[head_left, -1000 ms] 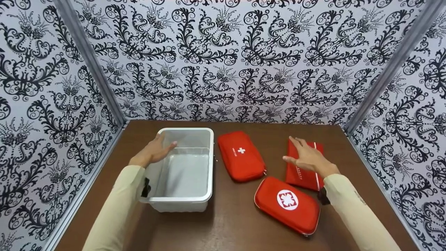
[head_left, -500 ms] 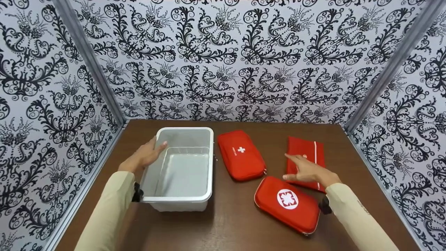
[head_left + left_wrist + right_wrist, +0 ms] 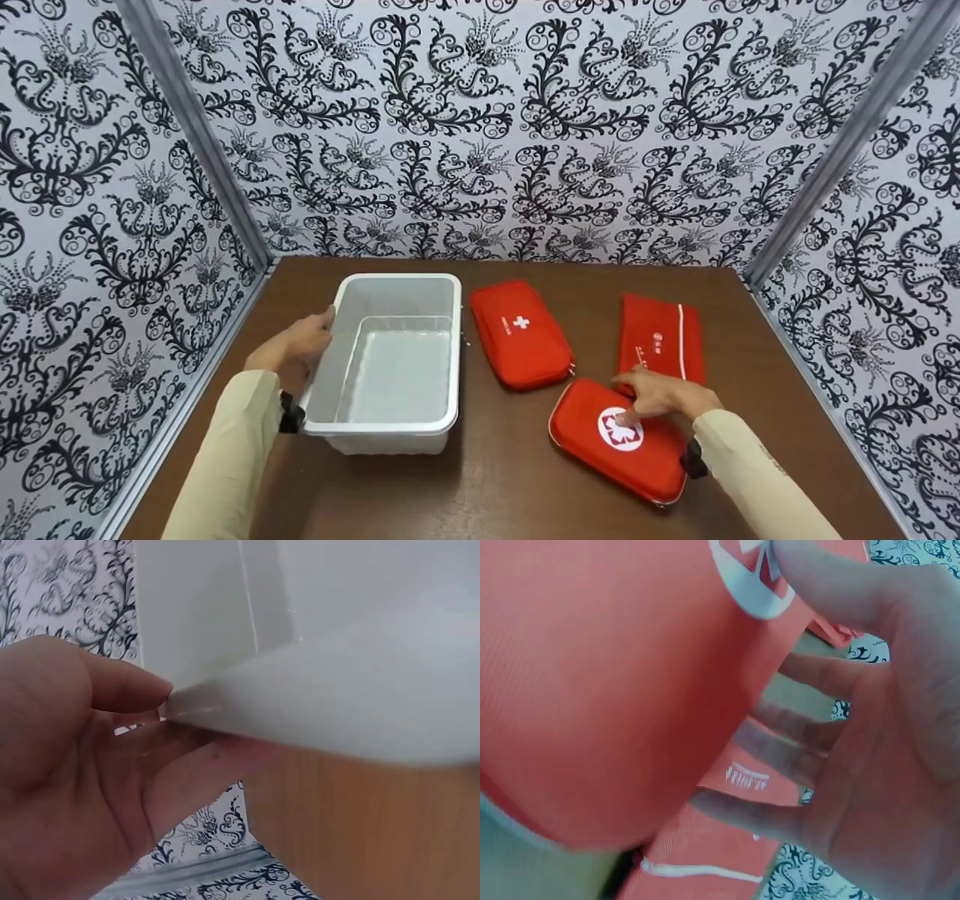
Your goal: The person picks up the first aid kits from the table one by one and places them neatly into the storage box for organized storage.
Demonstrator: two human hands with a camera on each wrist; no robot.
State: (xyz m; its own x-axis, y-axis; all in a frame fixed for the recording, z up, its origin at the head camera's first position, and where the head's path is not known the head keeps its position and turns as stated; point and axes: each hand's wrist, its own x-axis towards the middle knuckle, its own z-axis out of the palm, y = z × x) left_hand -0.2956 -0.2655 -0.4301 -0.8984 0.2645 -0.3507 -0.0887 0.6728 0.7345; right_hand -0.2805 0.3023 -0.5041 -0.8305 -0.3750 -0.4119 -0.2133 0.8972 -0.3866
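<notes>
The red first-aid case with the round white emblem (image 3: 619, 441) sits lower right of centre in the head view, and it looks like a semi-rigid zip shell, so probably light, stiff enough not to flop, a bit slick on top. The right hand (image 3: 660, 397) has its thumb (image 3: 817, 581) on the emblem and fingers (image 3: 780, 746) spread loosely off the far edge, not clamped on yet; pinching that edge seems the sensible hold. Just behind it lies a flat red pouch (image 3: 661, 339), and another red case with a small cross (image 3: 520, 334) at centre. The left hand (image 3: 294, 346) pinches the left rim of the empty white bin (image 3: 390, 429), centre left.
</notes>
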